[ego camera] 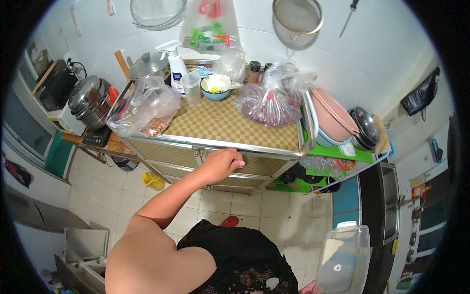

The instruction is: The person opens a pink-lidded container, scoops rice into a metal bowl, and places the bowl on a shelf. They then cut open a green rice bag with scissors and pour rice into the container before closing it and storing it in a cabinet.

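Observation:
My left hand (pixel 223 165) is loosely curled, with nothing visible in it. It hovers over the front edge of a metal-framed cabinet (pixel 216 121) with a checkered top; whether it touches the edge I cannot tell. At the lower right, my right hand (pixel 309 287) grips a clear plastic container (pixel 349 257), mostly cut off by the frame's bottom. White grains (pixel 332 250) like rice lie along one side of that container, which looks tilted. Across the cabinet top stand a bag of reddish-brown nuts (pixel 156 125), a clear cup (pixel 191 88), a blue bowl (pixel 216 93) and knotted plastic bags (pixel 271 106).
A white spray bottle (pixel 177 70) and a lidded pot (pixel 148 68) stand at the cabinet's back. Pink basins (pixel 332 110) lean on a green rack (pixel 341 151) to the right. A yellow oil bottle (pixel 153 181) is on the tiled floor. Left is a steamer pot (pixel 86 97).

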A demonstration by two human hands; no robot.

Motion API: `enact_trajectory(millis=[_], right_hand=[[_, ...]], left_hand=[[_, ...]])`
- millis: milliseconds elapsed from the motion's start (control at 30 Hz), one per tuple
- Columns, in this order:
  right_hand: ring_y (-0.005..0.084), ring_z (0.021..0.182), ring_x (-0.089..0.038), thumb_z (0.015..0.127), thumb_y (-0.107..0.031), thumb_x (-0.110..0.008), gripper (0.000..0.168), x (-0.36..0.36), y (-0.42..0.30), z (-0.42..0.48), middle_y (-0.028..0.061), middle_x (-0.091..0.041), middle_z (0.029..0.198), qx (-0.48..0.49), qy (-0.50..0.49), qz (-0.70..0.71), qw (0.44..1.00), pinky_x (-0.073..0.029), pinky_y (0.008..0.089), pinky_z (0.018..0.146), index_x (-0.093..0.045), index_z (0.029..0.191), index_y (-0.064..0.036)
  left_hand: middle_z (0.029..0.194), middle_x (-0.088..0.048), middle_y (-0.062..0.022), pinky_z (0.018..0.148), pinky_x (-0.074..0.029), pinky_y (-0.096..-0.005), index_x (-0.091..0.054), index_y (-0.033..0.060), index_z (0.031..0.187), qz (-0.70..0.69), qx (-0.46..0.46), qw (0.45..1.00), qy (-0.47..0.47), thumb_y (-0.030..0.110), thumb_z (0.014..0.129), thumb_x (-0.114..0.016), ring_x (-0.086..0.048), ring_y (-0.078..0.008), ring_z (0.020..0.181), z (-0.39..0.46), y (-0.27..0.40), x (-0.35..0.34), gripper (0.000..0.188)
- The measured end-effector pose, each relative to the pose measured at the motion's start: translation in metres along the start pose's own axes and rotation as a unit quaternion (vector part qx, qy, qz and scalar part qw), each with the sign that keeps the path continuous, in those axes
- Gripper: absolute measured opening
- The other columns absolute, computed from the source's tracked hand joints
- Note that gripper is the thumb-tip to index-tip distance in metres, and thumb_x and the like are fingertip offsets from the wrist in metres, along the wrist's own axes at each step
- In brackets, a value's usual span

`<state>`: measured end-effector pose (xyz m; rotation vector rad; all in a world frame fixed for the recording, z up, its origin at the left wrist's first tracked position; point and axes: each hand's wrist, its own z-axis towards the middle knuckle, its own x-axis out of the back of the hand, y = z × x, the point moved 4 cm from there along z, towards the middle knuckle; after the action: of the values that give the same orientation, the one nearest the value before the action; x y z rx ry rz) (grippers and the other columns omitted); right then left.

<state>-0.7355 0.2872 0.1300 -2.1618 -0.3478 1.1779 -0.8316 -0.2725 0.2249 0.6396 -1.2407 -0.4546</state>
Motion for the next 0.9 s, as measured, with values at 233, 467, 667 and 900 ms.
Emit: enact_trajectory(millis=[233,467,667,900], right_hand=[[0.0126,0.070,-0.042,0.079,0.000,-0.057,0.020,-0.024,0.016,0.021,0.0036,-0.042,0.072,0.147,-0.038,-0.287,0.946,-0.042,0.0255,0.069,-0.049,0.097,0.001],[0.0136,0.076,-0.045,0.079,0.001,-0.054,0.038,-0.055,0.032,0.028,0.0051,-0.044,0.076,-0.012,0.067,0.002,0.998,-0.043,0.0264,0.078,-0.046,0.116,0.005],[0.0287,0.113,-0.046,0.086,-0.010,-0.058,0.056,-0.012,0.033,0.038,0.0215,-0.045,0.119,0.273,-0.154,-0.521,0.794,-0.035,0.0414,0.101,-0.025,0.130,0.002],[0.0311,0.107,-0.053,0.081,-0.012,-0.055,0.041,-0.006,0.027,0.076,0.0221,-0.052,0.117,0.117,-0.008,-0.050,0.992,-0.043,0.0423,0.098,-0.045,0.115,0.010]], left_hand=[[0.075,-0.052,-0.0061,0.061,-0.042,-0.0344,-0.054,0.0082,0.084,-0.044,0.036,0.998,0.013,0.010,0.075,-0.068,-0.053,-0.0246,0.069,0.018,-0.022,0.009,0.017],[0.073,-0.056,-0.0066,0.059,-0.043,-0.0356,-0.057,0.0060,0.074,-0.057,0.001,0.998,-0.007,0.009,0.072,-0.069,-0.056,-0.0257,0.067,0.027,-0.030,-0.006,0.012],[0.078,-0.063,-0.0095,0.063,-0.047,-0.0346,-0.064,0.0051,0.081,-0.049,-0.041,0.998,-0.004,0.010,0.076,-0.065,-0.060,-0.0273,0.071,0.032,-0.020,-0.015,0.007],[0.066,-0.058,-0.0111,0.057,-0.043,-0.0352,-0.061,0.0030,0.075,-0.080,0.087,0.990,-0.078,0.023,0.087,-0.056,-0.057,-0.0275,0.061,0.027,0.012,-0.053,0.024]])
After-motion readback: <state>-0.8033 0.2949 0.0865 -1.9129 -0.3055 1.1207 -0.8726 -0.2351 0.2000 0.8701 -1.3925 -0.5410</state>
